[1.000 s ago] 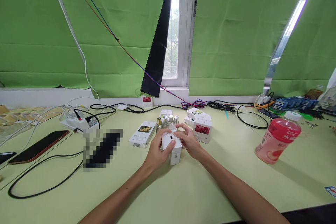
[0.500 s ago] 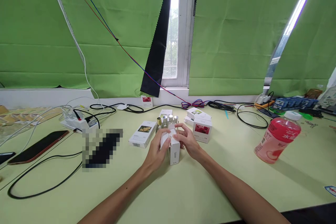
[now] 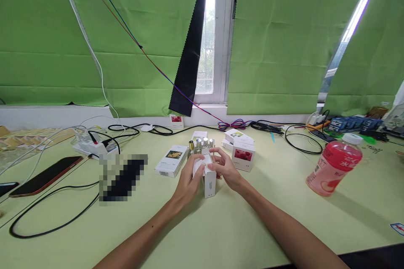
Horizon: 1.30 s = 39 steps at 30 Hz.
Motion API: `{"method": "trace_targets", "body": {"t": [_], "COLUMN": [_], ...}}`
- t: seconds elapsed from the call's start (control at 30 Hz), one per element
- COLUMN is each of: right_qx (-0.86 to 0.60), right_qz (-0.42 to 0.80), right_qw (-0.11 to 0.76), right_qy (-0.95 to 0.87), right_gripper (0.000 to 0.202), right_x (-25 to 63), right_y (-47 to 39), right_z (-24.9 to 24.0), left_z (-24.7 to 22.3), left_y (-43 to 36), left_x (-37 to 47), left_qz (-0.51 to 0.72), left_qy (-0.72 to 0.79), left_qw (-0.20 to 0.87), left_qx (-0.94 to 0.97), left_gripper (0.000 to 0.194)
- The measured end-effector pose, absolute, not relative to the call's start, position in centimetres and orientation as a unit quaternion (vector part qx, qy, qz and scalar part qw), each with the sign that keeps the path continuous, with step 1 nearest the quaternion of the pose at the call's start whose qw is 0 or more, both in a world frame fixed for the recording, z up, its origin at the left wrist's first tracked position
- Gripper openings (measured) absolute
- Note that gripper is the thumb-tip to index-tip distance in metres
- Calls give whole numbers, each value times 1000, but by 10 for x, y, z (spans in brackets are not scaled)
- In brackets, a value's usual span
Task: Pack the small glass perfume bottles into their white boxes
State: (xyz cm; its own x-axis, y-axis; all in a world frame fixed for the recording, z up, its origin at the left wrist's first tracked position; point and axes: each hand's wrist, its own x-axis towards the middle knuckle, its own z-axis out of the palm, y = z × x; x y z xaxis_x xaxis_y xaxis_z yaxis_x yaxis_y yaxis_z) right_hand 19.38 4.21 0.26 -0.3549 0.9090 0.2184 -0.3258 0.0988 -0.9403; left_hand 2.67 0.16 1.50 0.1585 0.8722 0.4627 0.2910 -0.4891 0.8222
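Observation:
A white cardboard box (image 3: 209, 184) stands upright on the table between my hands, its top flaps raised. My left hand (image 3: 190, 178) closes on its left side, thumb on the top edge. From the right, my right hand (image 3: 227, 171) has its fingers bent at the flaps and grips the box's upper part. Just behind the box stand several small glass bottles (image 3: 198, 147) with gold and silver caps, partly hidden. A white box with a yellow flower picture (image 3: 173, 161) lies to the left. On the right stands a white box with a red picture (image 3: 243, 156).
More white boxes (image 3: 237, 135) are stacked behind on the right. A pink drink bottle (image 3: 333, 165) stands far right. At left are a phone (image 3: 46, 176), a power strip (image 3: 91, 148) and a black cable (image 3: 57, 235). Cables run along the window sill.
Almost nothing differs. My fingers shift slightly at the box's top flaps, while the box stays in the same place.

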Motion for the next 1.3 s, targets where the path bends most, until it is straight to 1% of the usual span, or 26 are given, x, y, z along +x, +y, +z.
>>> {"method": "trace_targets", "body": {"t": [0.2, 0.67, 0.93, 1.17, 1.3], "right_qx": [-266, -265, -266, -274, -281], "right_qz": [615, 607, 596, 585, 581], "right_qw": [503, 498, 498, 506, 514], "right_qy": [-546, -560, -571, -572, -565], "right_gripper": [56, 53, 50, 40, 40], "right_x": [194, 194, 193, 192, 191], "right_y": [45, 45, 40, 41, 41], "right_z": [0, 2, 6, 4, 5], "left_z": [15, 14, 9, 7, 10], "left_y": [3, 2, 3, 4, 2], "left_x": [27, 25, 22, 23, 27], "left_qz": [506, 496, 509, 513, 511], "left_qy": [416, 413, 392, 360, 361], "left_qw": [272, 304, 322, 337, 333], "left_qx": [705, 700, 696, 702, 705], "left_gripper": [34, 37, 54, 60, 62]}}
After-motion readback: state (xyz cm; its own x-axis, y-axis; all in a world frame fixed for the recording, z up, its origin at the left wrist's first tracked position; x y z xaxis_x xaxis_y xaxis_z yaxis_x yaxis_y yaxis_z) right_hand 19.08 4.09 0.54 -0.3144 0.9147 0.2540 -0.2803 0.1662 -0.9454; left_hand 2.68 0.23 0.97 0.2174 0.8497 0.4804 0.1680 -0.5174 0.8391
